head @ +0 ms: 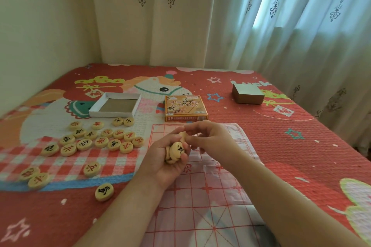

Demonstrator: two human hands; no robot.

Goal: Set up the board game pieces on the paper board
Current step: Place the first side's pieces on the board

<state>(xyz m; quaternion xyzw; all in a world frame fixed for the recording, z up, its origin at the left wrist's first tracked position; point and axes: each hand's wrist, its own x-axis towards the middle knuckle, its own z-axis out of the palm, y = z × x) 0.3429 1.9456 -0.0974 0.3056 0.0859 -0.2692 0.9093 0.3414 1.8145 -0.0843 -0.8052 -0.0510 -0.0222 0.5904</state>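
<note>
A thin paper board (202,204) with a red grid lies on the bed in front of me, partly under my arms. My left hand (166,161) cups several round wooden game pieces (176,150) above the board; the top one shows a black character. My right hand (210,140) meets it from the right, its fingertips pinching one piece (183,135) at the top of the stack. Several more wooden pieces (100,138) with red or black characters lie scattered on the bedcover left of the board.
An empty white box tray (96,109) and the orange game box lid (185,108) sit beyond the pieces. A small grey box (248,94) stands at the far right. Curtains and a wall close off the far side of the red patterned bedcover (301,146).
</note>
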